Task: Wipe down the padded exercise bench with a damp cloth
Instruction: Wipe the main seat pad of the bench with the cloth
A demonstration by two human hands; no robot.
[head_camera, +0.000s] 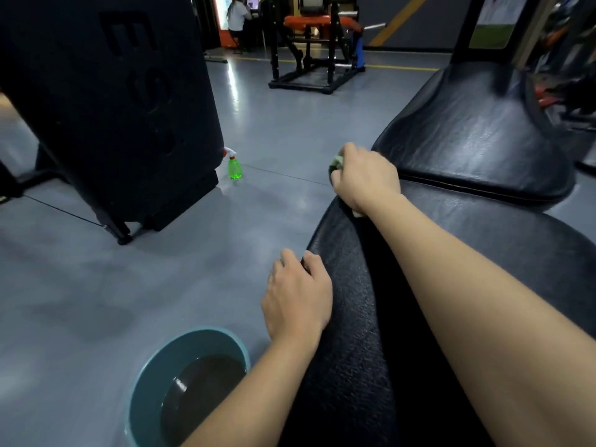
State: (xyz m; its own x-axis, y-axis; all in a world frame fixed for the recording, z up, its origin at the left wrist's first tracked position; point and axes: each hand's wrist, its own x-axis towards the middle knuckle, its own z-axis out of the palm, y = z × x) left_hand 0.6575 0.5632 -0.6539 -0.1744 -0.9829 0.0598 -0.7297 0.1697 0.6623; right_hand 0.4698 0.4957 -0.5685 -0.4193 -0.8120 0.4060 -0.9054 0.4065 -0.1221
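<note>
Wiping is the step in hand: your right hand (pixel 364 180), at about one o'clock in your view, is curled round the green cloth (pixel 337 163) and presses it on the left rim of the bench (pixel 516 240), just by the seam where the near pad meets the far pad (pixel 467 130). Your left hand (pixel 296 298), at six o'clock, hooks its fingers over the same rim nearer you, seemingly to steady yourself. Most of the cloth is hidden under your palm. I judge the job only partly done. Next, draw the cloth in long strokes toward three o'clock across the top, with flat, even pressure. The basin (pixel 151 375) of dark water sits at seven o'clock for rinsing, and the spray bottle (pixel 235 169) stands at eleven.
</note>
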